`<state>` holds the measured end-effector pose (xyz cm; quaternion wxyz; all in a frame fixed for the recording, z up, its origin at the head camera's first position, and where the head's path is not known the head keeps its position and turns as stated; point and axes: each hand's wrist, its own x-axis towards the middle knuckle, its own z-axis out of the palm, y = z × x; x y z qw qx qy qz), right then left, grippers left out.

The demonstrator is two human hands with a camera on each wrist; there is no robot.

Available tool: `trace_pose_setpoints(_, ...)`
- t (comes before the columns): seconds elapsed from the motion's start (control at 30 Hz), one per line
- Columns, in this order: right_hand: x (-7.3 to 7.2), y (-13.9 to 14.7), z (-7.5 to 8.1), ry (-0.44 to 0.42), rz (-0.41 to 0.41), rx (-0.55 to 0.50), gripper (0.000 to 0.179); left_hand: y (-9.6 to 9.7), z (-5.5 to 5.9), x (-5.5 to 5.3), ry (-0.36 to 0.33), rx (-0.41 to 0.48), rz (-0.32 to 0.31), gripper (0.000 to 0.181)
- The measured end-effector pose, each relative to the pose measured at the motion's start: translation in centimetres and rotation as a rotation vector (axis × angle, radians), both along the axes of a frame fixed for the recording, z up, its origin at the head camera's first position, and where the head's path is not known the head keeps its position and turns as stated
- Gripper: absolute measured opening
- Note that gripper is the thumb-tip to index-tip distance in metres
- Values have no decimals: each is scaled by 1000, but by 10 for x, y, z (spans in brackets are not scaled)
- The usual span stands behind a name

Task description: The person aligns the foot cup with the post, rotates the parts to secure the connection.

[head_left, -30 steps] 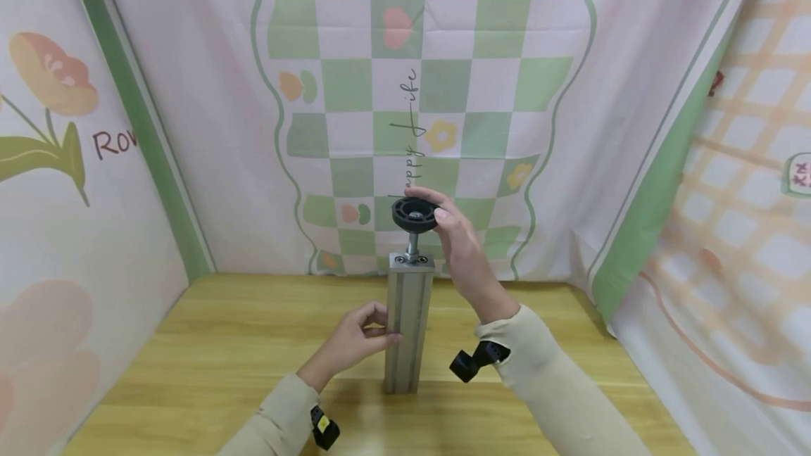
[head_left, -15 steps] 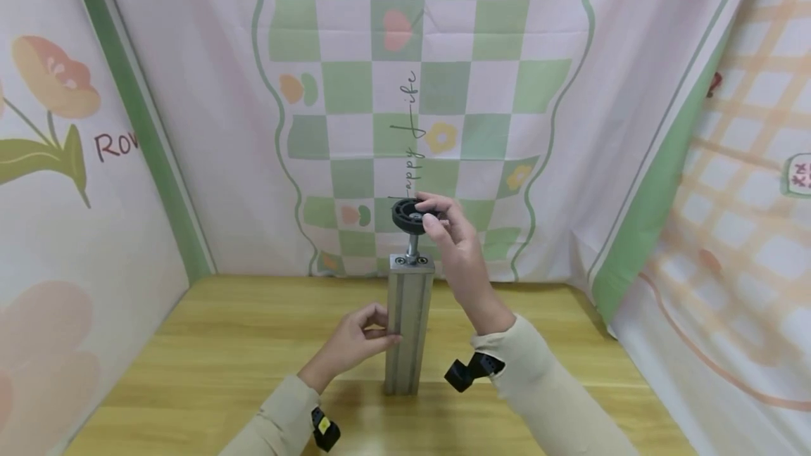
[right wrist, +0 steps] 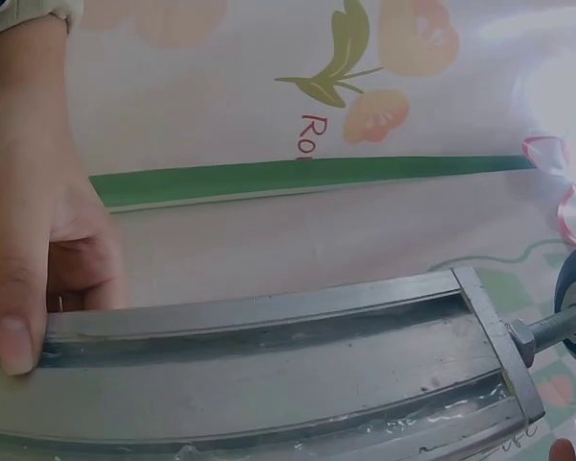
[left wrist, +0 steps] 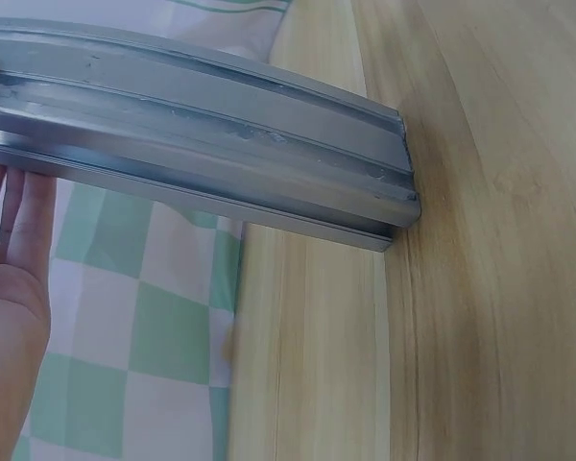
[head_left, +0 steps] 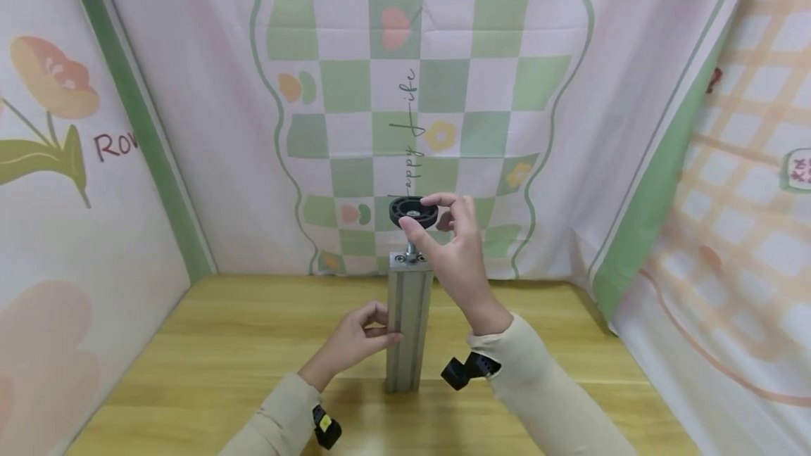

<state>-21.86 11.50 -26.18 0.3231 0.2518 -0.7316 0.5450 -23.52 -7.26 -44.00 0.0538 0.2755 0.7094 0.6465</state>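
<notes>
An aluminium profile [head_left: 407, 329] with grooved sides stands upright on the wooden table [head_left: 253, 315]. A metal end plate [right wrist: 499, 341] with screws caps its top, and a threaded stem with a nut [right wrist: 523, 338] rises from it. The stem carries a round black levelling foot [head_left: 399, 214], its hollow side up. My left hand [head_left: 350, 345] grips the profile at mid-height from the left, thumb on the near face. My right hand [head_left: 461, 255] pinches the foot at its rim, thumb in front and index finger at the back right. The other right fingers are curled and partly hidden.
A checkered cloth [head_left: 348, 83] hangs behind the table's far edge. Printed cloths stand at the left [head_left: 57, 245] and right [head_left: 747, 231]. Each wrist wears a small black camera, one on the left [head_left: 327, 429] and one on the right [head_left: 465, 371].
My right thumb has swung from the foot's right side round to its front, with the index finger bent over the rim. The left hand and the profile have stayed in place.
</notes>
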Motion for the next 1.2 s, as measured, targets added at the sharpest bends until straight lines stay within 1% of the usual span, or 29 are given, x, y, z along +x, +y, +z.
trace_pose_setpoints(0.17, 1, 1, 1, -22, 6, 23, 45, -1, 2, 2, -11, 2, -9, 26)
trace_pose_setpoints(0.23, 0, 3, 1, -33, 30, 29, 46, -1, 3, 2, -18, 0, -11, 26)
trace_pose_setpoints(0.3, -2, 5, 1, -68, 83, 26, 49, -1, 2, 2, -28, 0, -11, 26)
trace_pose_setpoints(0.37, -5, 8, 2, -104, 156, 22, 51, -1, 2, 2, -35, -1, -10, 26)
trace_pose_setpoints(0.43, -8, 12, 3, -130, 256, 15, 53, -1, 2, 3, -42, 1, -9, 27)
trace_pose_setpoints(0.53, -14, 16, 4, -130, 384, 34, 54, -1, 2, 3, -42, 6, -6, 28)
trace_pose_setpoints(0.6, -17, 18, 3, -125, 442, 48, 53, -1, 2, 3, -37, 6, -7, 28)
trace_pose_setpoints(0.63, -17, 19, 3, -123, 456, 55, 53, -1, 2, 3, -32, 4, -7, 28)
trace_pose_setpoints(0.77, -20, 22, 1, -113, 461, 63, 51, -1, 1, 2, -23, -5, -14, 28)
trace_pose_setpoints(0.93, -22, 23, -2, -94, 449, 50, 49, -1, 2, 1, -43, 2, -15, 30)
trace_pose_setpoints(1.07, -21, 22, -3, -98, 443, 27, 49, -1, 1, 0, -44, -5, -5, 32)
trace_pose_setpoints(1.2, -19, 22, -5, -111, 412, 13, 47, -1, 0, -1, -44, -13, 2, 31)
